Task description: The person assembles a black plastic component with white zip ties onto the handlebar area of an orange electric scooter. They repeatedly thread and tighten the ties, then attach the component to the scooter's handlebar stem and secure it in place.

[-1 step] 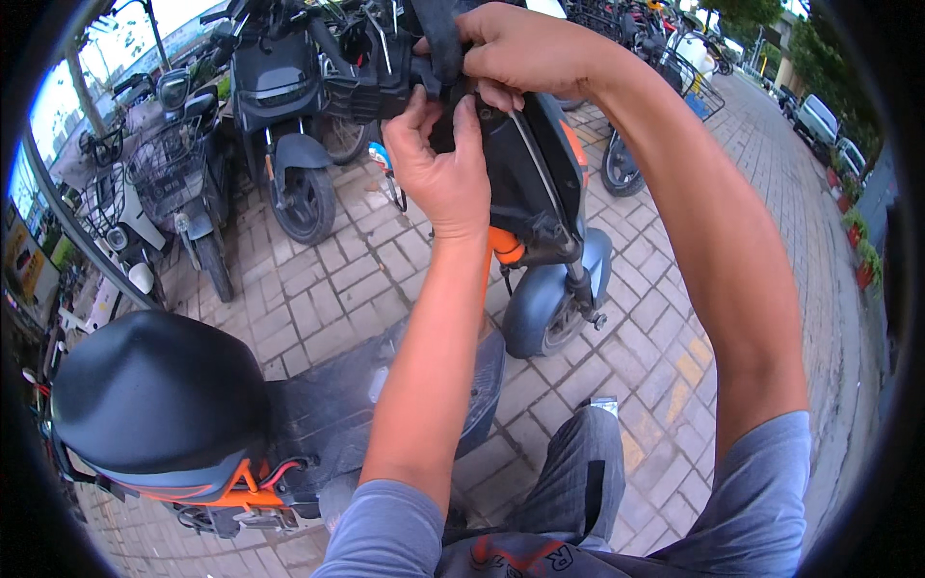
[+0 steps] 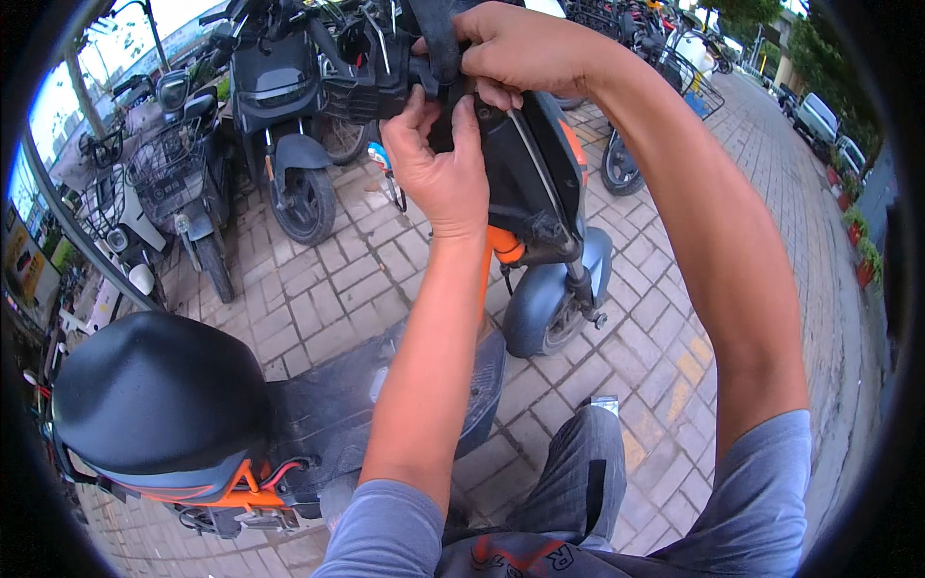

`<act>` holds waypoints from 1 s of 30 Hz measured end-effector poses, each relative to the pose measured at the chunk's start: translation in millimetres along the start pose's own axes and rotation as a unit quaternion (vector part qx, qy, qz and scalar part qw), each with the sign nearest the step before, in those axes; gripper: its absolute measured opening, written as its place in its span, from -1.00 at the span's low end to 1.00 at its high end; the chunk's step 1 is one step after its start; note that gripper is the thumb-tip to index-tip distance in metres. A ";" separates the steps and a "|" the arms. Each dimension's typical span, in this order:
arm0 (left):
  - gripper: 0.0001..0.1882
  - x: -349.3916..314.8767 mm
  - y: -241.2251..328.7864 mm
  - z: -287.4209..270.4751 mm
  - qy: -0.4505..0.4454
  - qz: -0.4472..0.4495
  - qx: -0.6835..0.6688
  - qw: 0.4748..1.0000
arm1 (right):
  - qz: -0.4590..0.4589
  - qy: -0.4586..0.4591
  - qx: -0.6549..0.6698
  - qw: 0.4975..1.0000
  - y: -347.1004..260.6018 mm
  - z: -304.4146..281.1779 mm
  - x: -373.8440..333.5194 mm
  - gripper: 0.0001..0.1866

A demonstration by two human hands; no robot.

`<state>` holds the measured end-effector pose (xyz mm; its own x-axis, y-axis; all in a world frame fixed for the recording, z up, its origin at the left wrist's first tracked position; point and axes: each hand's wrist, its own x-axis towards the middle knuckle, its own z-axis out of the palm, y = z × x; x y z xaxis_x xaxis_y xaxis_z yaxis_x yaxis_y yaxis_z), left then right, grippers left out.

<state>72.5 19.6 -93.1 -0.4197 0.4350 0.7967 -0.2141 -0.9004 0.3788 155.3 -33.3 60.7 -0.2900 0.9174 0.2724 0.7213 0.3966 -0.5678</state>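
An orange and black electric scooter stands in front of me, its front fender [image 2: 544, 313] and wheel turned to the right. At its handlebar area, a black curved handle-like part [image 2: 441, 43] comes down between my hands. My left hand [image 2: 438, 178] is raised below it, thumb and fingers bent up against the dark parts, with a gap between them. From the right, my right hand [image 2: 530, 48] curls its fingers behind and under the same spot. Whatever my fingertips grip is hidden in the dark parts. A metal rod [image 2: 540, 164] slants down the black front panel below my right hand.
The scooter's black seat [image 2: 159, 390] is at the lower left, its footboard [image 2: 332, 409] under my left forearm. A black scooter [image 2: 279, 87] and a scooter with a wire basket [image 2: 173, 173] stand at the far left. Brick paving [image 2: 665, 289] surrounds my leg.
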 end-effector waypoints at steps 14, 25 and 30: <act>-0.62 2.3 -5.0 -3.6 -0.010 0.007 -0.011 1.000 | 0.003 0.037 -0.024 0.999 -3.3 4.6 -0.6 -0.70; -0.69 -9.6 -4.8 -2.3 -0.001 -0.004 -0.044 0.999 | 0.058 0.036 -0.111 0.991 -8.5 15.3 -17.5 -0.78; -0.69 -0.8 -9.5 -1.4 -0.003 0.001 -0.120 0.993 | -0.080 0.244 -0.098 0.961 5.5 37.1 -60.0 -0.83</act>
<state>73.6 27.8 -98.0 -0.4160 0.4316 0.8004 -0.4167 -0.8728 0.2541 153.3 -84.9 12.4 -0.1116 0.7016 0.7038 0.8109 0.4737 -0.3437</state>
